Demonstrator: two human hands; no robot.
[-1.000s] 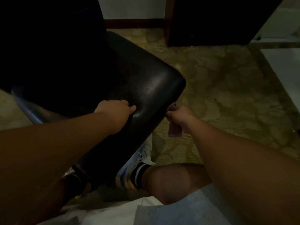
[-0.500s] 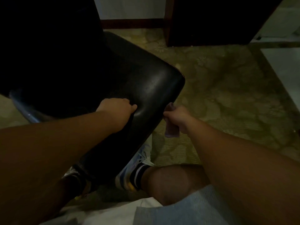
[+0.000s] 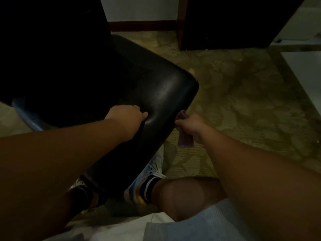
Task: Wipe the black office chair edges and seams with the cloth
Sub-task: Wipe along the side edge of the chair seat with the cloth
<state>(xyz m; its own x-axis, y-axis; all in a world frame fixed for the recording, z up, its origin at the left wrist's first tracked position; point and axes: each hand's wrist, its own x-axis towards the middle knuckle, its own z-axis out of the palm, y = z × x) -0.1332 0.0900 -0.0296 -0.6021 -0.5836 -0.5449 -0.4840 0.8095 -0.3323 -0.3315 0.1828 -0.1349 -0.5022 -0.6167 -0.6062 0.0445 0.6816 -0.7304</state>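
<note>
The black office chair (image 3: pixel 156 87) fills the left and centre of the dim view, its padded seat shining near the front corner. My left hand (image 3: pixel 126 117) rests on the seat near its front edge, fingers curled down into the padding. My right hand (image 3: pixel 190 126) grips a purplish cloth (image 3: pixel 185 141) and holds it against the seat's right edge; one end of the cloth hangs below my fist, the other shows above it.
Patterned greenish carpet (image 3: pixel 243 101) spreads to the right. A dark wooden cabinet (image 3: pixel 234 23) stands at the back, and a white surface (image 3: pixel 305 66) lies at the far right. My feet in sneakers (image 3: pixel 147 176) and striped socks sit under the chair's front.
My right hand with the cloth has slid slightly along the seat's right edge, first nearer, then back out. My left hand has stayed in place on the seat.
</note>
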